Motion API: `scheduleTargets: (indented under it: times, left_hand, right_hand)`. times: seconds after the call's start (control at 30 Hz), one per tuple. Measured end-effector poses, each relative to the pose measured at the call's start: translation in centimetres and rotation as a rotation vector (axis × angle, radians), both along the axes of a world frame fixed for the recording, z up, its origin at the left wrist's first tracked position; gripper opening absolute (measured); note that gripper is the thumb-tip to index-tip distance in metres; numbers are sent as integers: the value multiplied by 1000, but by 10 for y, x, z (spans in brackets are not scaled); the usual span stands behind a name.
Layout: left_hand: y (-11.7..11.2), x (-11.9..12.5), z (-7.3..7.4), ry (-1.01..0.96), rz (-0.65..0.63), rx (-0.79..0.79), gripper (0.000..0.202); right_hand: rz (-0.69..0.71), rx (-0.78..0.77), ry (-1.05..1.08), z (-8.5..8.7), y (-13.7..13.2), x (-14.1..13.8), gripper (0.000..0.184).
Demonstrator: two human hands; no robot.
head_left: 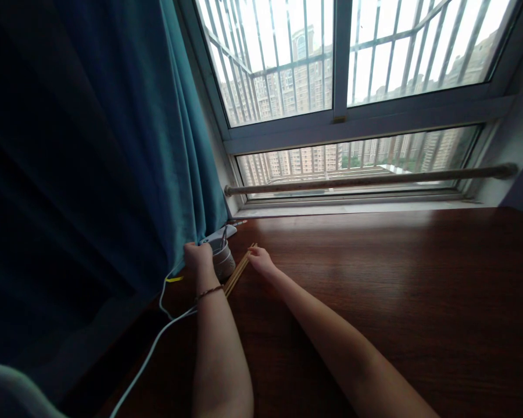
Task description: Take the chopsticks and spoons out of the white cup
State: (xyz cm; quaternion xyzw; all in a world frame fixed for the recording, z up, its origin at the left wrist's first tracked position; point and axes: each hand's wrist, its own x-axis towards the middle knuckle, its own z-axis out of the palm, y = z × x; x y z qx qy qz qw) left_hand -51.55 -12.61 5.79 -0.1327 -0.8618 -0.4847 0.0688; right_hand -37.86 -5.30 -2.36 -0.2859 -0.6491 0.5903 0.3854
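Bright window (340, 104) backlight; sky (386, 23) blown white; curtain (113, 133) deeply shadowed; tabletop (375, 278) sheen.

We see a blue curtain (192, 145) hanging at the left, beside a window (341, 64) in a grey frame. Outside the glass stand bars (393, 38) and, past them, tall buildings (326, 158). A rail (353, 183) crosses the lower pane. Below, we find a glossy brown top (396, 278), a white cable (157, 339) curving along its left, and a yellow strip (174, 279), perhaps a tag; it is too dim there to be sure.
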Motion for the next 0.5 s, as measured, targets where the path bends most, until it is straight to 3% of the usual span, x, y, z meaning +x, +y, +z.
scheduleTargets:
  times: [0.07,0.17,0.3,0.37,0.5]
  left_hand:
    - [-4,5,12,185,-26,-33,36]
    - [-4,8,25,382,-215,-103,23]
    - [8,8,25,286,-443,-200,27]
    - [14,6,21,259,-514,-210,29]
    - [18,-3,11,250,-592,-249,23]
  right_hand:
    - [-25,77,8,12,-5,2,23]
    - [-2,251,70,30,-15,3,21]
    - [40,485,116,42,-23,-8,27]
    - [44,480,122,46,-24,-18,34]
    - [70,292,138,52,-26,-41,40]
